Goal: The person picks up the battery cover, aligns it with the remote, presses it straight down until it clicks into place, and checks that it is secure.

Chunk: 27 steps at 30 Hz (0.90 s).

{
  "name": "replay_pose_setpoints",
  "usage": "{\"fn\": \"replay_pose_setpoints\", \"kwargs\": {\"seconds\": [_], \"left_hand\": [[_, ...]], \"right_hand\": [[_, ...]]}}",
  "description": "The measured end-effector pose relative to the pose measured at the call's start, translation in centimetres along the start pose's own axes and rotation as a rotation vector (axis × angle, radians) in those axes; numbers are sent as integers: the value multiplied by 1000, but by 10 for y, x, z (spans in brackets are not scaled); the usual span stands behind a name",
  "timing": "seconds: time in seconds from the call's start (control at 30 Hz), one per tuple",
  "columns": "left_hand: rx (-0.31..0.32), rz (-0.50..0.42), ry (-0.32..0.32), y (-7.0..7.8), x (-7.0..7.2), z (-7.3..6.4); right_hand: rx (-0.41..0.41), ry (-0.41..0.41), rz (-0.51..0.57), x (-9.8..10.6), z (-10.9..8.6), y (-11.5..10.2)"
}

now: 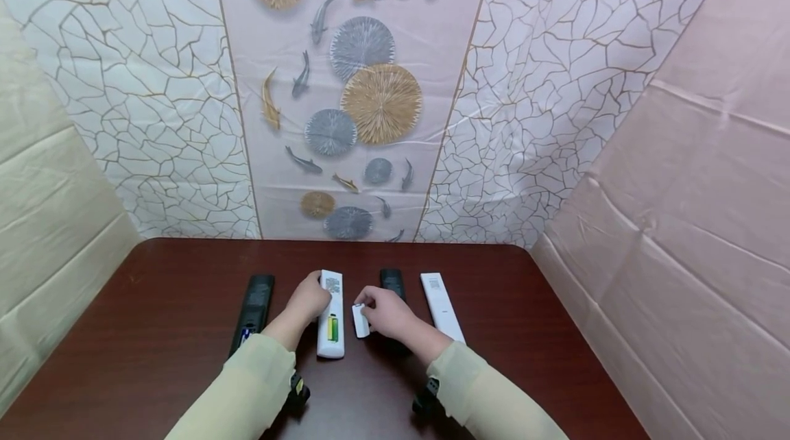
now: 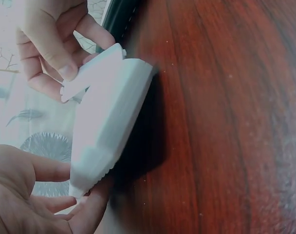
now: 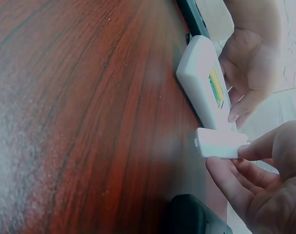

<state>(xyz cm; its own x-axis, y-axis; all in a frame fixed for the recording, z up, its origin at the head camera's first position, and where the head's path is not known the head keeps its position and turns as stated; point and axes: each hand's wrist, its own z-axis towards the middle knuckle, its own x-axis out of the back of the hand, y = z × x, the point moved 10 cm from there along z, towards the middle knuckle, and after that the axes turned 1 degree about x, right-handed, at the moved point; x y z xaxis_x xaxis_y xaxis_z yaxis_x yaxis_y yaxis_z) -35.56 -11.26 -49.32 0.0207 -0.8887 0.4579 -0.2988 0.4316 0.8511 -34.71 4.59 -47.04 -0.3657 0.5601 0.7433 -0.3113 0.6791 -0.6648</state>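
A white remote control [image 1: 331,349] lies back side up on the table, its battery compartment uncovered and green-and-yellow batteries [image 1: 332,328] showing inside. My left hand [image 1: 309,298] grips its far end, thumb on one side and fingers on the other. Just right of it, my right hand [image 1: 390,314] pinches a small white battery cover [image 1: 361,321] between thumb and fingers. In the right wrist view the cover [image 3: 221,143] is held beside the remote [image 3: 195,83], with the batteries [image 3: 216,87] in sight. The left wrist view shows both hands around the remote [image 2: 111,117].
To the left lies a black remote [image 1: 255,299] with blue batteries [image 1: 246,333] exposed. Another black remote [image 1: 391,280] is partly hidden behind my right hand. A second white remote [image 1: 441,306] lies further right on the brown table [image 1: 524,358]. Patterned cloth [image 1: 345,173] hangs behind.
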Motion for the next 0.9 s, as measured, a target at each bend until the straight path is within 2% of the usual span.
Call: {"fn": "replay_pose_setpoints", "kwargs": {"seconds": [0.23, 0.37, 0.63, 0.9], "left_hand": [[42, -69, -6, -6, -4, 3], [52, -79, -9, -3, -5, 2], [-33, -151, -5, 9, -6, 0], [-58, -209, 3, 17, -5, -4]], "right_hand": [[-6, 14, 43, 2, -3, 2], [-19, 37, 65, 6, -5, 2], [-29, 81, 143, 17, -11, -3], [-20, 124, 271, 24, -17, -11]]}}
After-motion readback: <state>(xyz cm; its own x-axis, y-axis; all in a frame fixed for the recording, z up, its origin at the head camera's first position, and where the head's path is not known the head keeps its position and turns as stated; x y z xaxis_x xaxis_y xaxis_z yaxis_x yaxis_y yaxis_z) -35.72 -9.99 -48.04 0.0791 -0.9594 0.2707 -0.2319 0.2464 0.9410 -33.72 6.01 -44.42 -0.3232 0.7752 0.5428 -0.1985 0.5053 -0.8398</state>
